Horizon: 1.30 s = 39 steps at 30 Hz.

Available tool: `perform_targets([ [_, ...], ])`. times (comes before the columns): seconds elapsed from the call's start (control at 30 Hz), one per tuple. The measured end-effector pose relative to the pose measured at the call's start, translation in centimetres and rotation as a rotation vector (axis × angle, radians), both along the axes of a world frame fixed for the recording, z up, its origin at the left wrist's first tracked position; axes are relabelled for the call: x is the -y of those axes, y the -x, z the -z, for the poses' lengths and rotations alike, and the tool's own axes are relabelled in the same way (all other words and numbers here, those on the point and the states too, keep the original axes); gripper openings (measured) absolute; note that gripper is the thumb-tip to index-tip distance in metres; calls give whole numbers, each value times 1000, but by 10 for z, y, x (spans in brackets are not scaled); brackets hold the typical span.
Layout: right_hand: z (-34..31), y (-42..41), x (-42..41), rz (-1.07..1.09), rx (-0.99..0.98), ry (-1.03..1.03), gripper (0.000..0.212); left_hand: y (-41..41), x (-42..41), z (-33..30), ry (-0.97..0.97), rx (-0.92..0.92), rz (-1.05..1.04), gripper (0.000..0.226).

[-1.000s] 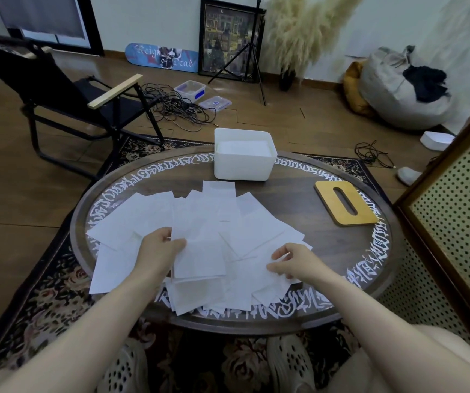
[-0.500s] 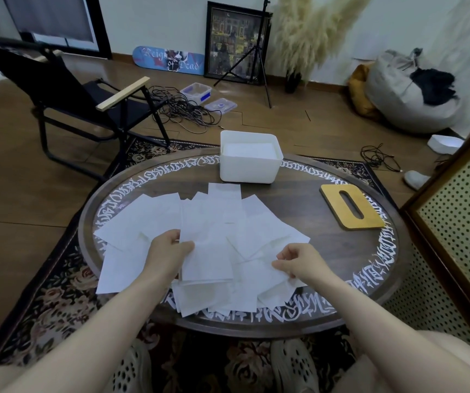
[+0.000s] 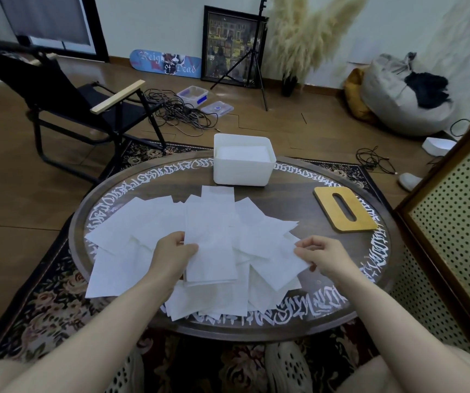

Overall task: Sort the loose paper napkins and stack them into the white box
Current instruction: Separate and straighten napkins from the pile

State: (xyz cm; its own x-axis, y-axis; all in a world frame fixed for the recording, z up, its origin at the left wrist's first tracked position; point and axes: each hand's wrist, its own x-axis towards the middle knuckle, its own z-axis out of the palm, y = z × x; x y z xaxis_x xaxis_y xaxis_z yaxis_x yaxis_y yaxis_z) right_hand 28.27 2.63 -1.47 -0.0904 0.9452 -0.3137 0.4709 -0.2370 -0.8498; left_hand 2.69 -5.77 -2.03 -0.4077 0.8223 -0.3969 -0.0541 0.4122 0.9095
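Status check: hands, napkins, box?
Left hand pinching a napkin; right hand pinching another. Napkins mostly loose on table. White box unobstructed.

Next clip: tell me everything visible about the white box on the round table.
The white rectangular box looks like matte plastic, with rounded corners and an open top, no lid on it. It stands upright at the far edge of the round dark wooden table, beyond the spread of loose white paper napkins and apart from them. Inside, a flat white layer that looks like stacked napkins sits a little below the rim. Neither hand touches it; only the table does.
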Motion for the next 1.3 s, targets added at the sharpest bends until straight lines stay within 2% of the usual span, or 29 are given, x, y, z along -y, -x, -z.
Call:
perform_targets([
  [0.1, -6, 0, 1, 12, -50, 12, 3, -6, -2, -1, 0, 12, 7, 25],
  [0.2, -8, -1, 1, -5, -11, 41, 5, -8, -3, -2, 12, 2, 1, 25],
  [0.33, 0, 0, 0, -81, 90, 226, 5, -6, -2, -2, 27, -7, -7, 22],
  [0.5, 27, 8, -10, -71, 216, 187, 28, -2, -1, -1, 23, -18, -17, 22],
  [0.57, 33, 15, -17, -23, 182, 173, 32, 0, -1, -1, 21, -17, -19, 24],
  [0.73, 39, 29, -34, 193, -83, 211, 21, 4, 1, -2, 18, -14, -17, 24],
  [0.83, 41, 38, -40, 234, -60, 171, 10, 8, 3, -3, 19, -9, -18, 23],
  [0.9, 47, 41, -45, 243, 17, 117, 27, 9, 4, -4, 21, -7, -22, 23],
  [0.93, 48, 43, -46, 241, 79, 90, 29, 10, 5, -4, 21, -8, -23, 23],
  [1.0, 43, 47, -44, 250, 207, 45, 20, 11, 5, -6, 18, -7, -25, 24],
  [1.13, 33, 43, -37, 276, 332, -79, 5, 13, 6, -7, 8, -1, -30, 24],
  [1.2, 31, 38, -35, 280, 353, -144, 5, 12, 5, -7, 2, -2, -30, 23],
  [1.3, 27, 30, -35, 301, 244, -181, 11, 9, 3, -6, -6, 11, -26, 21],
])
